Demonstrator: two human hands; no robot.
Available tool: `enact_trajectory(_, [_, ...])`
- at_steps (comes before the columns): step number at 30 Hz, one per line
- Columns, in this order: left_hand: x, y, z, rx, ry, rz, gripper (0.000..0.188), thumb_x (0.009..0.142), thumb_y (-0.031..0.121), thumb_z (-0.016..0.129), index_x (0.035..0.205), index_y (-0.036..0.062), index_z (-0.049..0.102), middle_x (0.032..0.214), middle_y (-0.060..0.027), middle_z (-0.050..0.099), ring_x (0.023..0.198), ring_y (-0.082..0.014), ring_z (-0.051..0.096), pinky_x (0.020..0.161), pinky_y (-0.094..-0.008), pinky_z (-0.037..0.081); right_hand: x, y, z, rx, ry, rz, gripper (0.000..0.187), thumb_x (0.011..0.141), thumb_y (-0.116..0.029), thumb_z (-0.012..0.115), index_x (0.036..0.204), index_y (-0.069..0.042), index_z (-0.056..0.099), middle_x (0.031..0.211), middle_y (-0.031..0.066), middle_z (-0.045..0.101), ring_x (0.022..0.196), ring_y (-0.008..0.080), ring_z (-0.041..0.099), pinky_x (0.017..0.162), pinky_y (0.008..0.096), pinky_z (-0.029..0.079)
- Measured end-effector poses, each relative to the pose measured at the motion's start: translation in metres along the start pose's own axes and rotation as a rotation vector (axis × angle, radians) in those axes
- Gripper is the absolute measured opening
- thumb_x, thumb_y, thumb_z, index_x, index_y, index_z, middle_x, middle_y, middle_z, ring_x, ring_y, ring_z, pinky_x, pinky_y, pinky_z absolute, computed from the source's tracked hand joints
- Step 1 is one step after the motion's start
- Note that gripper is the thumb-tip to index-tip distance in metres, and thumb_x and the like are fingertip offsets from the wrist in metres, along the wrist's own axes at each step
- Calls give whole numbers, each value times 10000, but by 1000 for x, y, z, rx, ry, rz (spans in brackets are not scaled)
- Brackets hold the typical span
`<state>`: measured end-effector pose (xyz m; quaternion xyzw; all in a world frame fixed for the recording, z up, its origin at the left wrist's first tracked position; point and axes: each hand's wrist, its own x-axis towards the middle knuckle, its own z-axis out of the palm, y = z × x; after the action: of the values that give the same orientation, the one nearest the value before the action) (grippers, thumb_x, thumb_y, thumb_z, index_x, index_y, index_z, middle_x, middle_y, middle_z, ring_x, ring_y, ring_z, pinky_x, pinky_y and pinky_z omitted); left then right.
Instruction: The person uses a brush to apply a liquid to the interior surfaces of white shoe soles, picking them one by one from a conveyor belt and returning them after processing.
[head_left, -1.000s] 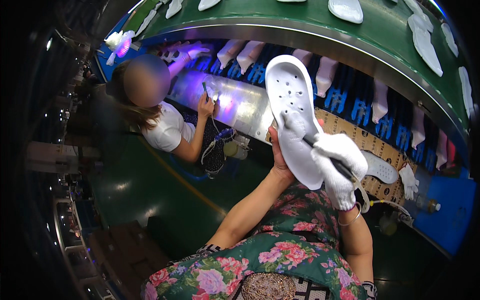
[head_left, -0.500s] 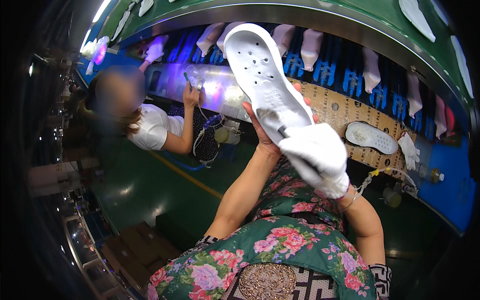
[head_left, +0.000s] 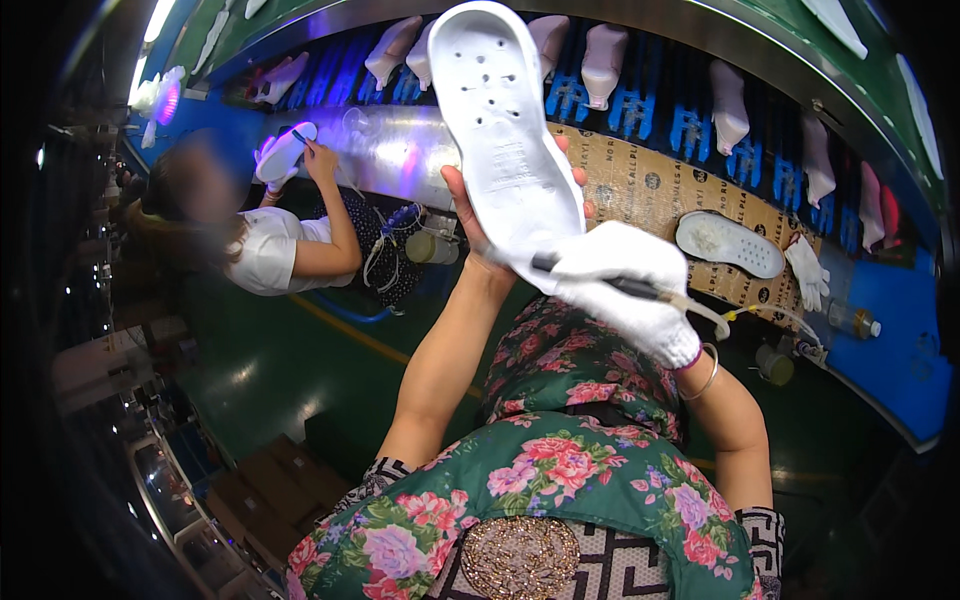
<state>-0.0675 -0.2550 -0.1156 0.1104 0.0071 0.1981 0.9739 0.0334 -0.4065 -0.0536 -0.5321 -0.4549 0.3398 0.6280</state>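
Note:
A white shoe sole (head_left: 500,120) with small holes is held up in front of me, its underside toward the camera. My bare left hand (head_left: 470,215) grips it from behind at the lower end. My right hand (head_left: 625,285), in a white knit glove, holds a thin brush-like tool (head_left: 640,290) with a pale tube trailing off it; the tool's tip rests at the sole's lower edge.
Another white sole (head_left: 730,243) and a white glove (head_left: 808,272) lie on the brown worktop (head_left: 640,185). Shoe lasts (head_left: 600,55) stand in blue holders behind. A seated co-worker (head_left: 270,240) at the left handles another sole. Small bottles (head_left: 855,320) sit at the right.
My left hand has lifted the sole higher and tilted it up. The gloved right hand with the tool moved down to the sole's lower end.

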Motion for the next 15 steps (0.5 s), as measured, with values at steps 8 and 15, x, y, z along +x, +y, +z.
enact_trajectory(8, [-4,-2,7,45,111,59,1035,765,829,521,1412,31,391,1337,-134,509,1122,-376,536,834,-585,501,-8,2,-8,83,-34,20,169,753,-8,786,919,-25,755,911,92,727,855,182,691,778,300,531])
enact_trajectory(15, [-3,-6,8,129,150,101,1100,734,845,533,1496,88,295,1373,-179,486,1115,-430,583,824,-651,529,-6,6,-13,9,210,129,193,793,19,750,985,32,727,957,102,715,890,161,674,805,280,528])
